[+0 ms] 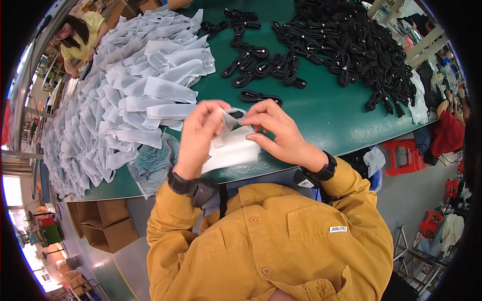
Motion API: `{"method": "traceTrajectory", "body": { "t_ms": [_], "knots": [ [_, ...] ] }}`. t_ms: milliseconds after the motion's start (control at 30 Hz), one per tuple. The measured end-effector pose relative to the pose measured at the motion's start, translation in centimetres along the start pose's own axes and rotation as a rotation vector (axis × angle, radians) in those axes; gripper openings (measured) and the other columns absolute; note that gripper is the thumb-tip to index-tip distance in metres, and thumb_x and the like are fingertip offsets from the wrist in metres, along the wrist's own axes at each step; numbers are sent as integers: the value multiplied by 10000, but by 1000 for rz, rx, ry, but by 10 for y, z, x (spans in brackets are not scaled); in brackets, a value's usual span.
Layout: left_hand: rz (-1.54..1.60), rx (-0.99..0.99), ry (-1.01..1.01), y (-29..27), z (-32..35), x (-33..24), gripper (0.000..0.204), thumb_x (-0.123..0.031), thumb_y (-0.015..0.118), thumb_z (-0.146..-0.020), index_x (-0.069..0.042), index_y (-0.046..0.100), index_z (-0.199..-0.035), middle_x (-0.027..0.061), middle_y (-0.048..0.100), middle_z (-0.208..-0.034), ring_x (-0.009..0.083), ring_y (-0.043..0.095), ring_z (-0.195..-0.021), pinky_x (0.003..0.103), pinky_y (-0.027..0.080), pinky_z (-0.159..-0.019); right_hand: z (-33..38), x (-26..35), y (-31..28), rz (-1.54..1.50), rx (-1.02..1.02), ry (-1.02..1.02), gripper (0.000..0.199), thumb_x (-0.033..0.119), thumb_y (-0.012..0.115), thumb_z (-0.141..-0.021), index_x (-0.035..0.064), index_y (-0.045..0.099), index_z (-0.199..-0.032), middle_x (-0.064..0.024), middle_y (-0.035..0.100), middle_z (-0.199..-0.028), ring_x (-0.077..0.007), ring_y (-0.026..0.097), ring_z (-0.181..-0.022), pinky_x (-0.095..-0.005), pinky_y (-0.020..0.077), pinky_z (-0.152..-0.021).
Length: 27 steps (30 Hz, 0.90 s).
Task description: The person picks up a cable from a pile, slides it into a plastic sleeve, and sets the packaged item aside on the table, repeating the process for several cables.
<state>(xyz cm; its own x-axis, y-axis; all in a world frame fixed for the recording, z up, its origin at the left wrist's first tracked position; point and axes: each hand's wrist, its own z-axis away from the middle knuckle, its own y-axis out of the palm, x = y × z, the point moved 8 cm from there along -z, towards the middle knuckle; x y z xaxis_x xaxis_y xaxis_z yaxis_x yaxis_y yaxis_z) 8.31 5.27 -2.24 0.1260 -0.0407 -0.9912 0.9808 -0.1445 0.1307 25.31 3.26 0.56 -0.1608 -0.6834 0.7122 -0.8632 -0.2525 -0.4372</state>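
In front of my chest, my left hand (198,131) pinches a small translucent plastic bag (221,138) between thumb and fingers. Inside the bag's mouth shows the dark end of a black cable bundle (235,115); the rest is hidden by the bag and my fingers. My right hand (282,133) has its fingertips on the edge of that mouth, its thumb held lower and apart. Under both hands, whitish flat bags (233,153) lie at the table's near edge. Just beyond my hands rests a single coiled black cable (260,97).
A big heap of filled translucent bags (130,90) covers the left of the green table (321,113). Coiled black cables (346,45) are piled at the far right. A clear bag with striped cloth (155,163) lies by the left edge. Another person (83,37) works at far left.
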Motion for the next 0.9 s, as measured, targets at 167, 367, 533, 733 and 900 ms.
{"method": "traceTrajectory", "body": {
  "t_ms": [167, 367, 533, 733, 900],
  "knots": [
    [129, -85, 292, -94, -47, -59, 278, -235, 566, -1006, 20, 619, -1105, -6, 568, -768, 73, 482, -664, 216, 376, -596, -18, -26, 1, -3, 19, 131, 343, 21, 706, -832, 62, 626, -1162, -106, 537, -1130, -205, 604, -899, -298, 504, -704],
    [-701, -487, 432, -116, 1, -105, 228, -174, 606, -966, -2, 624, -1115, 70, 651, -977, 166, 585, -762, 305, 477, -691, 0, -65, -11, 833, 44, -18, 442, 74, 725, -786, 42, 583, -1204, -177, 553, -1099, -321, 590, -956, -391, 509, -746],
    [-1461, -356, 416, -114, 89, -20, 202, -75, 659, -862, -23, 643, -1056, 125, 630, -1062, 354, 582, -895, 377, 474, -797, 29, -94, -9, 924, 294, 206, 487, 31, 681, -751, -6, 545, -1217, -154, 565, -1000, -327, 590, -932, -406, 509, -735],
    [-1374, -493, 206, -135, 137, 32, 179, -24, 689, -822, -8, 613, -983, 144, 588, -1054, 343, 562, -966, 387, 465, -837, 34, -77, -6, 882, 273, 267, 479, 19, 635, -770, -20, 537, -1238, -154, 588, -952, -322, 620, -834, -412, 520, -695],
    [-1194, -448, 66, -146, 146, 47, 194, 0, 712, -795, -6, 593, -949, 138, 578, -1029, 338, 561, -977, 397, 465, -843, 44, -74, 1, 788, 248, 270, 471, 40, 628, -805, -6, 539, -1265, -159, 608, -925, -314, 632, -788, -410, 522, -675]
  ]
}}
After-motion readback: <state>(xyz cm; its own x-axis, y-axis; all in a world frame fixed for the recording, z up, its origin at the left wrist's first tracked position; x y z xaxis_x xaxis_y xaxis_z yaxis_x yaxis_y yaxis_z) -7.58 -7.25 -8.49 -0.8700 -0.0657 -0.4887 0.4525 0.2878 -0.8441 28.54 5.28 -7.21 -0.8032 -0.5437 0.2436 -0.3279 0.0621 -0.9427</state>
